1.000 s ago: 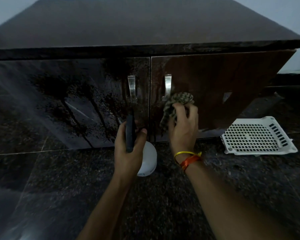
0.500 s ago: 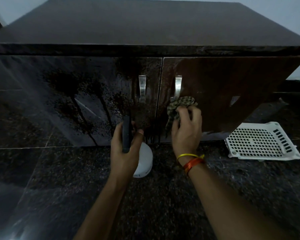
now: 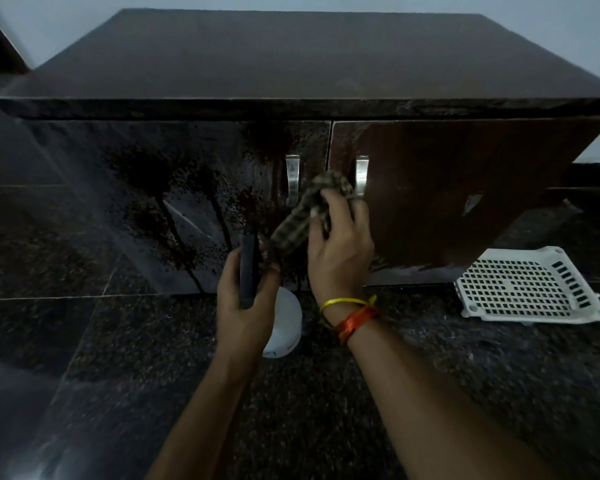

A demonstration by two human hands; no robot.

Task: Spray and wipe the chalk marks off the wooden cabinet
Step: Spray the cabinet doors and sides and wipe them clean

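Dark speckled stone floor (image 3: 146, 341) fills the near field; both forearms reach forward over it toward the cabinet (image 3: 291, 64).

Left hand (image 3: 243, 306): fingers wrapped around a spray bottle (image 3: 281, 323). White body shows below and right of the palm; dark trigger head (image 3: 249, 268) stands upright above the fist, just in front of the cabinet's left door (image 3: 174, 188).

Right wrist: yellow thread (image 3: 343, 302) and orange band (image 3: 355, 322), side by side.

Right hand (image 3: 340, 251): closed on a checked cloth (image 3: 302, 216), held bunched. Cloth hangs from the fingers down-left, its lower end near the trigger head. Its upper part lies in front of the seam between the two doors. Whether the cloth presses on the wood or sits just off it: cannot tell.

Handles: left handle (image 3: 291, 180) just left of the cloth top, right handle (image 3: 361, 176) just right of it. Both metal, vertical.

Left door: wet, dark speckled patches with several runs dripping toward its lower edge.

Right door (image 3: 465, 188): mostly plain brown, pale smears along its bottom edge (image 3: 406, 268) and one small pale mark (image 3: 471, 202) toward its right side.

White perforated tray (image 3: 527, 289) lies flat on the floor, right of the cabinet's lower right corner.

Cabinet top: dark, flat, bare. Pale wall (image 3: 568, 29) behind.
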